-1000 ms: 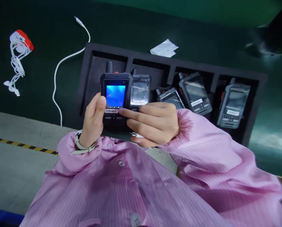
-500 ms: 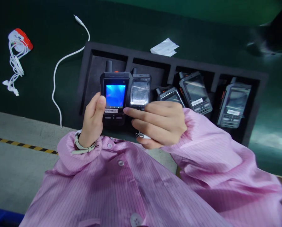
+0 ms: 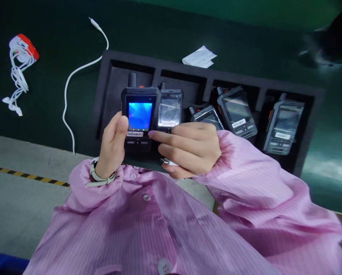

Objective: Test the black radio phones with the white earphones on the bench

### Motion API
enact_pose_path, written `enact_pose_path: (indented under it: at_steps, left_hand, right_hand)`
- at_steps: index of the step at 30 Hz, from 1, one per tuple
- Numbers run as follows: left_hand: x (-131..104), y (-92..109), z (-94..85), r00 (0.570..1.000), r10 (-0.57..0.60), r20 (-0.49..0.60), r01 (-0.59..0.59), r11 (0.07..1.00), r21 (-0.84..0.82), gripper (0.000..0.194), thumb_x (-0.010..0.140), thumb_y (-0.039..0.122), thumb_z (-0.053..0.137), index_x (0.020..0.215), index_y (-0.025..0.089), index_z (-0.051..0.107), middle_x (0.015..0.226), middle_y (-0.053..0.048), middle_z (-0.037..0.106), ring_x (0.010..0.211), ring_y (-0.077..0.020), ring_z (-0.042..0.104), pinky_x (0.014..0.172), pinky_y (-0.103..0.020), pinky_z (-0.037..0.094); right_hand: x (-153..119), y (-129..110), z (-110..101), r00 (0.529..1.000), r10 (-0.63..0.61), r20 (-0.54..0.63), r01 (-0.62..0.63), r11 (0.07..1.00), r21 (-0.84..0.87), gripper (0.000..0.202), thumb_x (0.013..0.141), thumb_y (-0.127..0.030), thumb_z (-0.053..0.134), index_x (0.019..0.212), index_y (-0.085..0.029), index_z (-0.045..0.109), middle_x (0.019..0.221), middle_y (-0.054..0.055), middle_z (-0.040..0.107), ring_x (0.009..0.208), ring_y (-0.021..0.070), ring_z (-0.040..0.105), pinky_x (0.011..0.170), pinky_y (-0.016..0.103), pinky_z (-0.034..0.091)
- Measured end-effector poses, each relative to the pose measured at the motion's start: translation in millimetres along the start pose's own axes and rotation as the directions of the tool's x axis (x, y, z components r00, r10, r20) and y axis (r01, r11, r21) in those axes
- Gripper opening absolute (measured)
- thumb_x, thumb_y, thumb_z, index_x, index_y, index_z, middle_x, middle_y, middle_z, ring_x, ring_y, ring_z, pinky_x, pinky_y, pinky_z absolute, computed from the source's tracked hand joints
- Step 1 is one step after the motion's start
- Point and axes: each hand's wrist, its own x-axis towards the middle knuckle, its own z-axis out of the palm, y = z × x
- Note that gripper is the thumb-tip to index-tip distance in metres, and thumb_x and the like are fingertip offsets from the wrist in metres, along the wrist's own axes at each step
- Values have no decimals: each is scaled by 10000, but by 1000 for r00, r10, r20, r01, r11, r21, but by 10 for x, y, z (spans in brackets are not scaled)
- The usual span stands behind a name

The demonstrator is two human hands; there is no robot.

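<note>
My left hand (image 3: 113,143) grips the left side of a black handheld radio (image 3: 140,118), whose screen glows blue above a barcode label. The radio is upright, its stubby antenna pointing away from me. My right hand (image 3: 189,151) reaches a finger to the radio's lower right front, while its curled fingers hold a small white plug (image 3: 169,162). Just right of the lit radio lies a second radio (image 3: 170,109) with a dark screen, its lower end partly hidden by my right hand. A third radio (image 3: 207,117) lies tilted beyond that hand.
A black foam tray (image 3: 130,58) has compartments; two more radios, one tilted (image 3: 238,111) and one at the right (image 3: 284,124), lie in it. Left are a white cable (image 3: 70,78) and earphones with a red-and-white piece (image 3: 23,49). Behind lies a clear plastic scrap (image 3: 200,57).
My right hand has shifted slightly left with the white plug, its finger still at the radio's lower right front. My left hand and the radio look unchanged.
</note>
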Motion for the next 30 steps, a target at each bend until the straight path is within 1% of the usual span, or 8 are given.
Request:
enact_pose_path:
  at_steps: [3,7,11,13,16,18,25,30]
  left_hand:
    - [3,4,7,1000,4,-3,-4,1000,14,453,937,657,548,790,229,533,742,-15,532,684,-172,521,661,-339,411]
    - [3,-3,0,1000,8,2,-8,1000,3,444,939,648,553,791,230,535,747,-17,540,686,-170,529,662,-338,429]
    - [3,-20,-21,1000,-8,-11,8,1000,9,441,936,636,571,778,228,517,726,-10,509,666,-160,512,646,-331,439]
    - [3,-27,-25,1000,-8,-12,8,1000,3,439,936,630,577,774,227,512,723,-6,487,651,-153,490,629,-328,425]
    - [4,-30,-20,1000,5,-12,-5,1000,-10,434,941,620,578,772,225,511,730,-2,466,642,-145,463,618,-323,394]
    - [4,-27,-15,1000,5,-12,-5,1000,-9,428,944,614,576,775,225,517,732,-2,470,645,-146,461,620,-325,384]
    - [13,-19,-18,1000,2,3,-2,1000,6,425,941,634,558,807,230,553,748,-17,528,662,-164,489,636,-337,406]
    - [12,-13,-19,1000,2,13,-3,1000,27,436,937,655,545,805,239,546,749,-19,536,676,-179,502,650,-343,401]
  right_hand:
    - [4,2,10,1000,-9,23,9,1000,-16,391,1052,-314,370,768,-183,606,849,52,772,571,115,528,475,250,392]
    - [31,13,-11,998,-34,53,33,999,6,389,1045,-315,394,770,-165,625,883,84,790,562,120,518,470,258,393]
    - [36,21,-21,994,-14,105,14,1000,5,387,1049,-316,394,795,-162,642,926,85,797,576,125,515,477,258,392]
    - [20,25,-14,996,-19,84,17,1000,19,381,1045,-328,413,801,-154,647,925,96,788,577,126,512,479,265,381]
    - [-10,31,-3,999,-49,2,49,997,52,378,1036,-342,442,800,-138,656,893,113,764,579,129,506,486,282,360]
    - [-22,29,2,998,-56,-22,57,997,53,380,1033,-340,440,796,-139,659,877,110,754,585,132,506,489,285,352]
    - [-15,-2,17,1000,-4,-25,4,1000,-5,408,1045,-326,369,751,-186,614,860,47,766,580,121,511,498,262,390]
    - [10,21,-18,1000,-16,2,16,1000,18,372,1039,-334,412,804,-155,639,889,96,769,587,126,551,481,262,392]
